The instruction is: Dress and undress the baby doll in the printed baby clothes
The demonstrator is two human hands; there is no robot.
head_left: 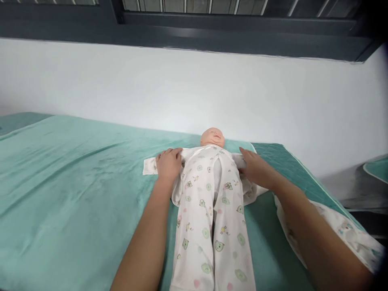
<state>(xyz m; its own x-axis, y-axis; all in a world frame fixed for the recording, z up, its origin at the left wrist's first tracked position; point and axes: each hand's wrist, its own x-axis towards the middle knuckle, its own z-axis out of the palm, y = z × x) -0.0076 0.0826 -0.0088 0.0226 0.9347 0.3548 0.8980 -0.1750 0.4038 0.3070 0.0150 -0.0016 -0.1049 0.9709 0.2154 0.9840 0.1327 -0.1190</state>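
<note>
A baby doll [212, 138] lies on its back on the green sheet, head toward the wall. White baby clothing [200, 202] with green and pink animal prints covers its front, and two long legs of cloth stretch toward me. My left hand [169, 162] is closed over the white sleeve [149, 166] on the left, whose cuff sticks out past my fingers. On the other side, my right hand [253, 165] grips the doll's pale, cloth-like arm [239, 160], thumb on top. Bunched white cloth [253, 192] lies below my right hand. The doll's hands are hidden.
A green sheet [75, 194] covers the bed surface, with a darker green quilted part [273, 157] at right. Another printed white cloth [342, 226] lies partly under my right forearm. Behind stands a white wall [121, 89] below a dark window frame [212, 38].
</note>
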